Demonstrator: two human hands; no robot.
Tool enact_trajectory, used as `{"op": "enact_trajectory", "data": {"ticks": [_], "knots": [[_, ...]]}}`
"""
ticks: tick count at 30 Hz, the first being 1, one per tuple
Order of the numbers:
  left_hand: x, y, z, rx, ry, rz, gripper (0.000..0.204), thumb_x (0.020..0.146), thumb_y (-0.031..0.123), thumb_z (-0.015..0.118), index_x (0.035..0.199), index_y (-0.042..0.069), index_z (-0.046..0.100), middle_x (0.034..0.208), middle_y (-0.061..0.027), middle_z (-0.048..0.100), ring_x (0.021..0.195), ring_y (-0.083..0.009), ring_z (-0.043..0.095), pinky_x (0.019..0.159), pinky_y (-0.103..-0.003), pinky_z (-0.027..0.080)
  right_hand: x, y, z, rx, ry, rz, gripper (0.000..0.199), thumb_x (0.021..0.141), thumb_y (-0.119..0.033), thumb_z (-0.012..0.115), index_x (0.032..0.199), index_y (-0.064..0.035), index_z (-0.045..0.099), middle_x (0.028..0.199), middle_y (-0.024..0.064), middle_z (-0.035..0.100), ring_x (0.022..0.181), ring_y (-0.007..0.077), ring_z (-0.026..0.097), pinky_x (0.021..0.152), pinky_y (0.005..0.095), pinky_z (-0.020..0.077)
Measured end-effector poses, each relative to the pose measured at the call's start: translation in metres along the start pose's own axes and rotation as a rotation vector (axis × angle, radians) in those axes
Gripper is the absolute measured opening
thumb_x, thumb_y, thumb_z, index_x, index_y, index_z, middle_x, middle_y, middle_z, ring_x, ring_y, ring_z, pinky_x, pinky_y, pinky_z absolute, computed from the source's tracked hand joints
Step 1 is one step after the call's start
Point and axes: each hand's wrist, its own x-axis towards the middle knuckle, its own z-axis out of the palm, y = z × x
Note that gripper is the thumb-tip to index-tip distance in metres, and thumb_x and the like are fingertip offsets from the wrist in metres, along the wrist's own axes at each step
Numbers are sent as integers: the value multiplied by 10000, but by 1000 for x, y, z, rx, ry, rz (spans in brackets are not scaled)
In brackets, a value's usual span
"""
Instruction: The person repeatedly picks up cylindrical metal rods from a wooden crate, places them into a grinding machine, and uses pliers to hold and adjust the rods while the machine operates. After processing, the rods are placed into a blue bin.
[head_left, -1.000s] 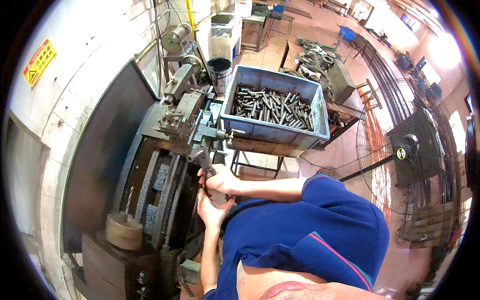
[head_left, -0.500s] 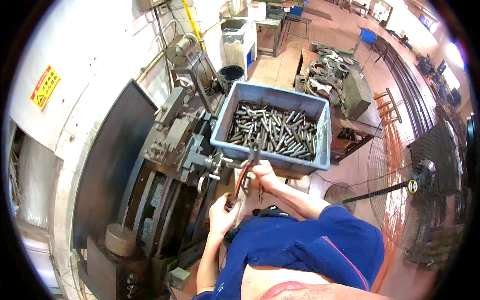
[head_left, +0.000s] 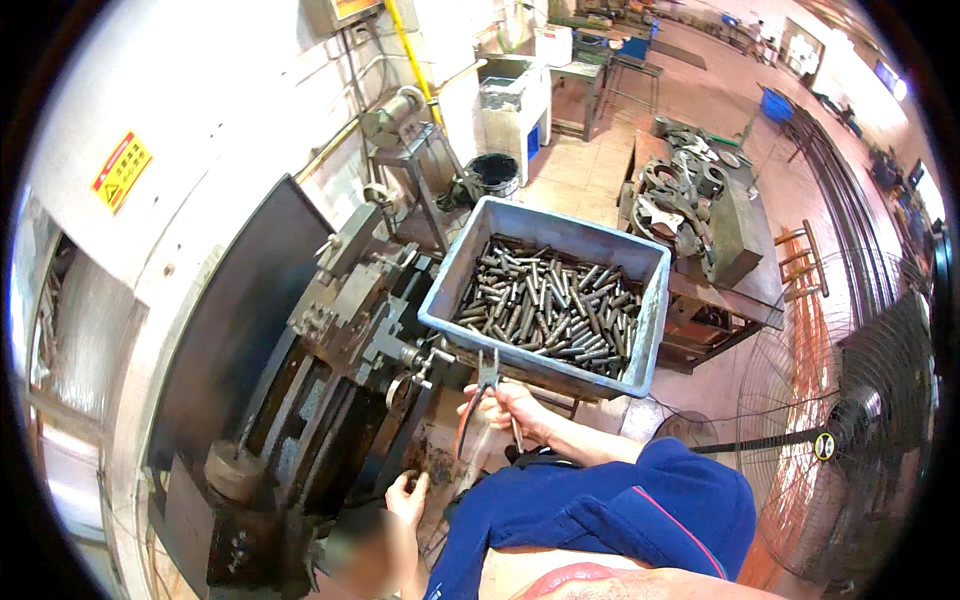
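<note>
My right hand (head_left: 522, 408) grips a pair of pliers (head_left: 488, 374) with red-orange on one handle. The jaws point away from me, spread a little, with nothing seen between them, close to the near wall of a blue plastic crate (head_left: 538, 364). Inside the crate lie many short metal rods (head_left: 545, 305), heaped loosely. Lower and to the left, my left hand (head_left: 407, 498) is by the lathe's near side, its fingers loosely curled with a gap at the thumb and nothing visible in them. A blurred patch beside that wrist hides what is there.
A lathe (head_left: 345, 300) with handwheels runs along my left, before a dark upright panel (head_left: 235, 320). A black bucket (head_left: 494, 172) stands beyond the crate. At the right are a bench of metal parts (head_left: 690, 185), a wooden stool (head_left: 800, 262) and a large caged fan (head_left: 800, 430).
My left hand has left the pliers and moved down and left. My right hand has drawn the pliers back from over the crate's edge, and the view has shifted.
</note>
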Motion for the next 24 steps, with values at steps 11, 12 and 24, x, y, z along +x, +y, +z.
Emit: {"op": "enact_trajectory", "data": {"ticks": [11, 12, 24], "knots": [[-132, -137, -39, -70, 726, -148, 367, 801, 212, 582, 553, -11, 428, 500, -124, 393, 472, -196, 331, 466, -350, 329, 12, 88, 104, -492, -22, 372, 415, 791, -174, 347, 1117, 40, 488, 902, 141, 624, 450, 38, 347, 402, 159, 290], [-153, -128, -57, -81, 796, -181, 251, 791, 157, 569, 627, -14, 485, 540, -99, 436, 509, -166, 380, 500, -322, 368, 15, 96, 84, -496, 15, 425, 433, 786, -203, 358, 1130, 30, 479, 970, 167, 614, 439, 29, 307, 399, 157, 275], [-444, -263, -77, -500, 1234, -955, 164, 715, 44, 530, 851, -25, 591, 677, -58, 584, 616, -120, 561, 566, -234, 456, 47, 198, 132, -433, -201, 838, 554, 744, -237, 441, 1228, 29, 404, 1170, 244, 496, 428, 50, 318, 401, 174, 288]]}}
